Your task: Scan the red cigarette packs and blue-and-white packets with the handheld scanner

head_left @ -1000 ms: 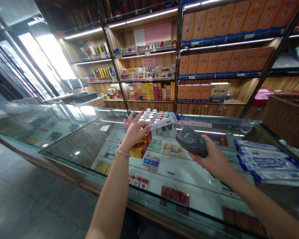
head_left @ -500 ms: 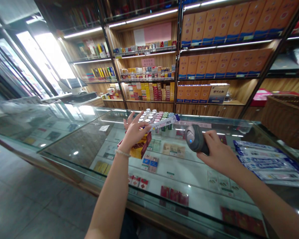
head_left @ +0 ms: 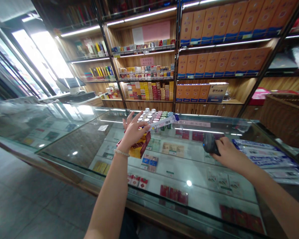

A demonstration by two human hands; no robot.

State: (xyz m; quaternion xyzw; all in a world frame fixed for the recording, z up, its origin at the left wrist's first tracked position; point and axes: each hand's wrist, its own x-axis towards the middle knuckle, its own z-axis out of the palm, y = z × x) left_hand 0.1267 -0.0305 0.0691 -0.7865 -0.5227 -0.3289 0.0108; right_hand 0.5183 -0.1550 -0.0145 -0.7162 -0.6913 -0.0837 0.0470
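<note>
Between the thumb and finger of my left hand (head_left: pixel 133 134) is the end of a long slim white-and-blue packet (head_left: pixel 164 123), its other end pointing right; the remaining fingers are spread. Under that hand, yellow-and-dark-red boxes (head_left: pixel 139 147) are piled on the glass counter. My right hand (head_left: pixel 230 154) grips a dark handheld barcode scanner (head_left: pixel 210 144), which is apart from the packet and shows a small blue light. Several similar white-and-blue packets (head_left: pixel 266 159) lie at the right, near my right forearm.
Round-topped small containers (head_left: pixel 149 115) stand in rows behind the packet. The glass display counter (head_left: pixel 179 172) holds flat packs beneath its top. A wicker basket (head_left: pixel 284 122) is at the right. Behind are shelves with orange boxes (head_left: pixel 203 64) and small cartons (head_left: pixel 146 91).
My right hand has moved the scanner to the right and slightly down, away from the packet, and turned it. My left hand and the packet stay almost where they were.
</note>
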